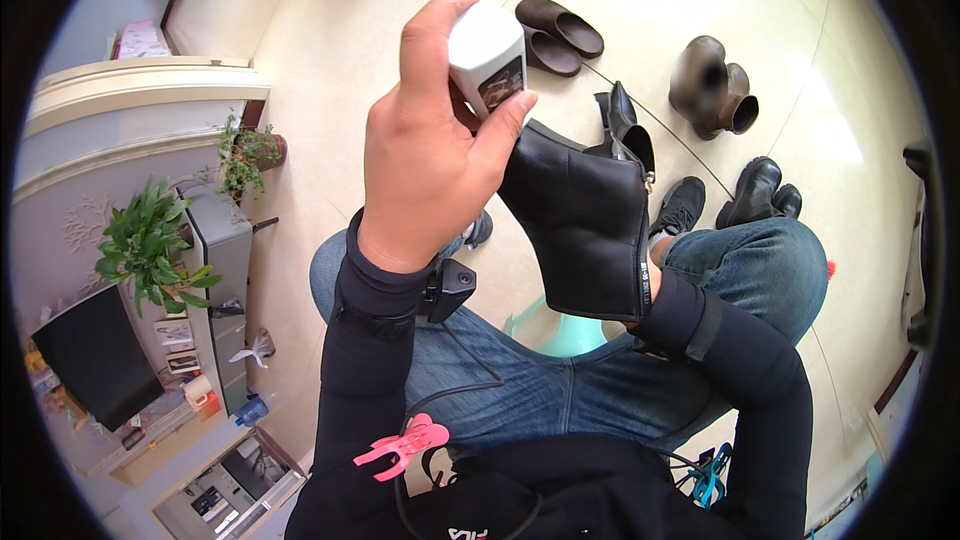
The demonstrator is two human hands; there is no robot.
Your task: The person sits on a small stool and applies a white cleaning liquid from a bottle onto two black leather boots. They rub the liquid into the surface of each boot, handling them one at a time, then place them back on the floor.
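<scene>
My left hand grips a white bottle with a dark printed label, thumb on its near side. The bottle sits over the far end of a black leather ankle boot. My left hand hides that end, so I cannot tell whether the two touch. The boot's shaft opening faces me, and a zipper runs down its right side. Only the wrist part of my right hand shows; its fingers are hidden inside or behind the boot that it holds up. A similar black heeled boot lies beyond on the floor.
Brown clogs, brown boots and black boots stand on the tiled floor. A mint-green plastic stool shows between my jeans-clad legs. A pink clip holds a cable. Potted plants and a grey cabinet are at left.
</scene>
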